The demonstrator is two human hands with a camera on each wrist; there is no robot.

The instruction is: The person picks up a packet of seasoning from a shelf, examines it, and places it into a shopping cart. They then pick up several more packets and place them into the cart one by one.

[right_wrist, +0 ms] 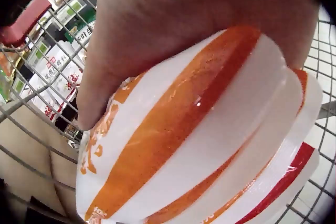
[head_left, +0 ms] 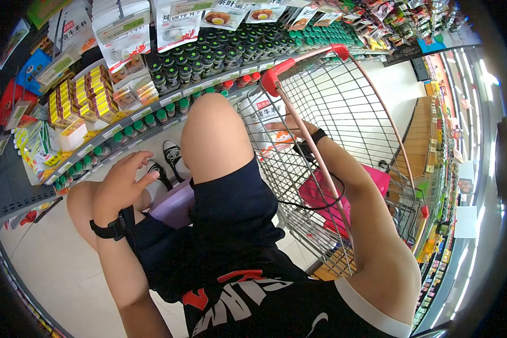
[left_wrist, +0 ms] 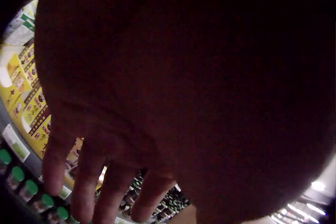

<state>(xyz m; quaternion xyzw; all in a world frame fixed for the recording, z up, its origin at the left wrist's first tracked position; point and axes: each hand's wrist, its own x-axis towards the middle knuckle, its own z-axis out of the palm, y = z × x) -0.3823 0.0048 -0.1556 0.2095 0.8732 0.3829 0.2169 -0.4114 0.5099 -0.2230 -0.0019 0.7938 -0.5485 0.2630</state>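
Note:
Reaching into the shopping cart (head_left: 372, 96), my right hand (head_left: 294, 130) grips several white seasoning packets (right_wrist: 173, 129) with orange and red stripes. Its thumb lies along the packets' edge in the right wrist view, and the other fingers are hidden behind them. The printed face of a packet (head_left: 263, 110) shows through the cart's wire side in the head view. My left hand (head_left: 120, 183) hangs over the left knee, fingers loosely bent, holding nothing. From the left wrist its dark palm (left_wrist: 131, 87) covers most of the view.
A shelf ahead holds rows of dark jars (head_left: 208, 62) with green lids, yellow boxes (head_left: 83, 96) and hanging white packets (head_left: 121, 34). A pink bag (head_left: 327, 197) lies in the cart. Between the knees is a purple stool (head_left: 173, 207). The cart's red handle corner (head_left: 271, 80) stands close to the right knee.

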